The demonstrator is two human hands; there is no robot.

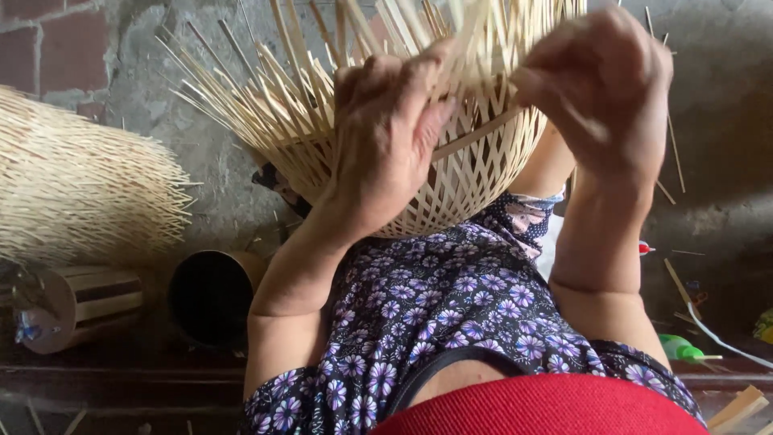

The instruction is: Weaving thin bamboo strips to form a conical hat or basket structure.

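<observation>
1. Bamboo strips make up the half-woven basket that rests on the person's lap, over the flowered dress; the loose strip ends fan out upward and to the left.
2. Her left hand lies against the woven wall, with the fingers curled closed on strips near the upper edge. It seems to steady the work, so I think this pressure should stay firm but not bend the thin strips.
3. Her right hand is raised at the upper right, the fingers pinched closed on a strip end. Which strip exactly, I cannot tell, because the hand covers it.
4. To do this weaving step well, in my judgement, the pinched strip should pass over and under its neighbours in the same diagonal order as the lattice below, and be pulled snug so the gaps stay even.
5. On the ground at the left lie another basket, a wooden spool and a dark tube; a green bottle lies at the right.
</observation>
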